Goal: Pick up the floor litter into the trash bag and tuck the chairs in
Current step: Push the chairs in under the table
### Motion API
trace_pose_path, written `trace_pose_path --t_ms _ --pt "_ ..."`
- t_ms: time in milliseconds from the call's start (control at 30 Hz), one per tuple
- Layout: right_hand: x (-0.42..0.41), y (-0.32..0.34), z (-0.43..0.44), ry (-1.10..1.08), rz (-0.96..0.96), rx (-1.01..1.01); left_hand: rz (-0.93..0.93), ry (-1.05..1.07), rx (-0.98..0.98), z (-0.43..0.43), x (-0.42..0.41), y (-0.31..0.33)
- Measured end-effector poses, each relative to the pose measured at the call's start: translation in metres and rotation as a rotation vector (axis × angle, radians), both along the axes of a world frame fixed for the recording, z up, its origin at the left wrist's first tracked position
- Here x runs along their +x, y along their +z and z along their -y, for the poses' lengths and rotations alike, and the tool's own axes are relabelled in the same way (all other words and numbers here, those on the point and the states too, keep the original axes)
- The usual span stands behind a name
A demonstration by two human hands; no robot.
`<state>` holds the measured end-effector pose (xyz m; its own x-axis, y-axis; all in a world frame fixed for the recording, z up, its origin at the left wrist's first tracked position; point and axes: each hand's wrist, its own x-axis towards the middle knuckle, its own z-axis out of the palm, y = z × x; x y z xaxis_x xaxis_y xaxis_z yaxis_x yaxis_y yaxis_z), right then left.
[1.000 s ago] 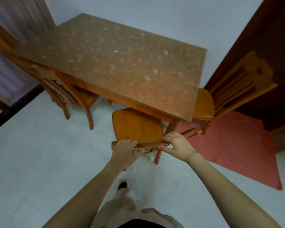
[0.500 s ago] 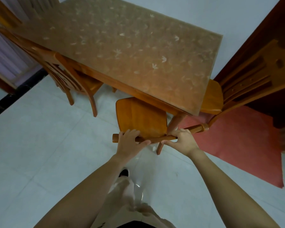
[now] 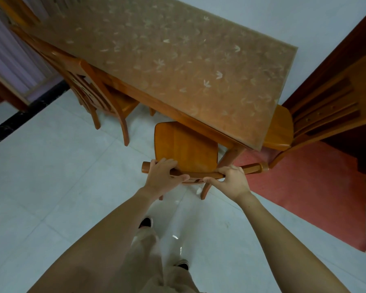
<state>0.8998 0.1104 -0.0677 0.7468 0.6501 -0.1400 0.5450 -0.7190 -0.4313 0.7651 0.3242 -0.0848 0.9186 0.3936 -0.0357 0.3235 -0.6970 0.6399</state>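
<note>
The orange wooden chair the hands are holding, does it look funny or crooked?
A little. The orange wooden chair sits at a slant to the long wooden table, with most of its seat still outside the edge. The left hand and right hand grip its top rail. Nothing looks broken or spilled.

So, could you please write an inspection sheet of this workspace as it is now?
Surface: pale tiled floor, glossy; red mat at the right.
Job's things: orange wooden chair partly under the brown leaf-patterned table; two more wooden chairs, left and right.
Clutter: no litter or trash bag seen.
Grippers: left hand and right hand, each with a grip on the chair's top rail.
Cables: nothing seen.
Surroundings: white wall, dark wooden door at the right.
</note>
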Motion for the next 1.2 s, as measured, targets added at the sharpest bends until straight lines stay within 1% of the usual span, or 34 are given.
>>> trace_pose_path --t_ms 200,400,633,833,1000,1100,1200 --pt "-0.014 0.001 -0.031 -0.075 -0.008 0.004 -0.042 -0.074 -0.009 -0.046 0.007 -0.001" --pt "-0.033 0.000 -0.081 -0.182 -0.023 0.014 0.024 -0.197 0.021 -0.108 0.013 0.001" --pt "-0.058 -0.001 -0.145 -0.316 -0.012 0.046 0.013 -0.347 -0.011 -0.181 0.019 0.009" --pt "-0.078 0.000 -0.204 -0.401 0.000 0.014 -0.006 -0.443 -0.015 -0.245 0.026 0.011" --pt "-0.088 0.006 -0.242 -0.450 -0.021 0.019 0.003 -0.498 -0.008 -0.284 0.032 0.013" --pt "-0.088 0.010 -0.252 -0.452 -0.023 0.002 -0.011 -0.523 0.002 -0.292 0.036 0.014" --pt "-0.092 0.009 -0.244 -0.488 -0.080 0.117 -0.009 -0.555 0.048 -0.291 0.033 0.017"
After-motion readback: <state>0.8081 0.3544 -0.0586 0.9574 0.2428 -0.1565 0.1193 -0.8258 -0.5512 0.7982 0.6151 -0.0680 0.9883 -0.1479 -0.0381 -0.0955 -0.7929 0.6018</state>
